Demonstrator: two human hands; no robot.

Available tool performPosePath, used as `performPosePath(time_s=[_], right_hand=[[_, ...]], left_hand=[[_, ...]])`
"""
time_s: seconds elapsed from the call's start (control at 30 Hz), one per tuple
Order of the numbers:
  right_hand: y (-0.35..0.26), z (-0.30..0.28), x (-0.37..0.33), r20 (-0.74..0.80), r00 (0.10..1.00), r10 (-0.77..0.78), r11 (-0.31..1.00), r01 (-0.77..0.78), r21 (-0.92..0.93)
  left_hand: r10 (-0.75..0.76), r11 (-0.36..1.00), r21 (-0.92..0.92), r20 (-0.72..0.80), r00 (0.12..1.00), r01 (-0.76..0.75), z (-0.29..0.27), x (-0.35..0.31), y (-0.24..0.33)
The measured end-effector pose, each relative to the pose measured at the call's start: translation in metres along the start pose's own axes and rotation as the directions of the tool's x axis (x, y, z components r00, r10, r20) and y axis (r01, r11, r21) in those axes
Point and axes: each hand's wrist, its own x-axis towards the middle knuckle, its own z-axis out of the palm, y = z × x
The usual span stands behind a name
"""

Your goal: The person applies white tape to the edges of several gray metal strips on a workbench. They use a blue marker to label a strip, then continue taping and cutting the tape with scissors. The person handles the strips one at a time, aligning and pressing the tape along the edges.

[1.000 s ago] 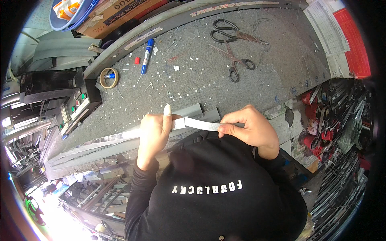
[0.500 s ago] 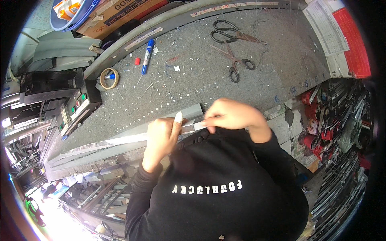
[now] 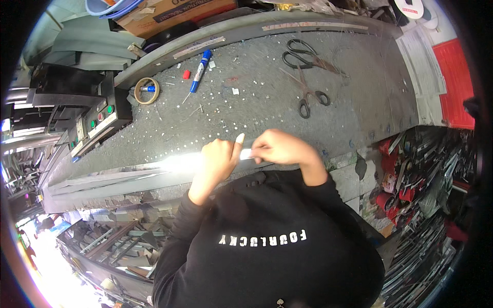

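Observation:
My left hand (image 3: 218, 158) is closed around a long shiny grey strip (image 3: 146, 166), which runs off to the left along the near edge of the bench. White wrapping covers the left thumb tip. Close by on the right, my right hand (image 3: 281, 147) pinches a short pale piece (image 3: 246, 154) at the strip's right end. Whether that piece is part of the strip or separate, I cannot tell. Glare washes out the strip beside my left hand. Beneath it lies a second, duller grey strip (image 3: 110, 180).
On the grey bench (image 3: 359, 97) lie two pairs of scissors (image 3: 311, 97) (image 3: 313, 60), a blue marker (image 3: 201, 71), its red cap (image 3: 186, 75), a tape roll (image 3: 147, 91) and white scraps. A black machine with buttons (image 3: 100, 117) stands left. Bundled strips (image 3: 426, 220) fill the right side.
Both hands have come slightly closer together at the strip's end, the right one moving left. The strip now catches bright glare. The whole view has shifted a little.

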Motion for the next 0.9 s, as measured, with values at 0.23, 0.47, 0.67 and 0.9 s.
performPosePath(time_s=[0.23, 0.47, 0.67, 0.9], right_hand=[[-0.006, -0.020, -0.001, 0.133, 0.932, 0.339, 0.939, -0.344, 0.017], [0.015, -0.050, -0.012, 0.239, 0.874, 0.423, 0.898, -0.440, 0.020], [0.050, -0.011, 0.020, 0.221, 0.889, 0.401, 0.872, -0.444, 0.204], [0.034, -0.045, 0.017, 0.049, 0.912, 0.407, 0.905, -0.396, -0.156]], left_hand=[[-0.053, 0.999, 0.008, 0.060, 0.997, 0.053, 0.006, 0.007, -0.003], [-0.119, 0.989, -0.076, 0.110, 0.987, 0.128, -0.004, 0.007, 0.000], [-0.297, 0.913, -0.310, -0.056, 0.953, 0.267, -0.001, 0.003, 0.003], [-0.156, 0.966, -0.230, -0.139, 0.978, 0.121, 0.018, 0.030, -0.021]])
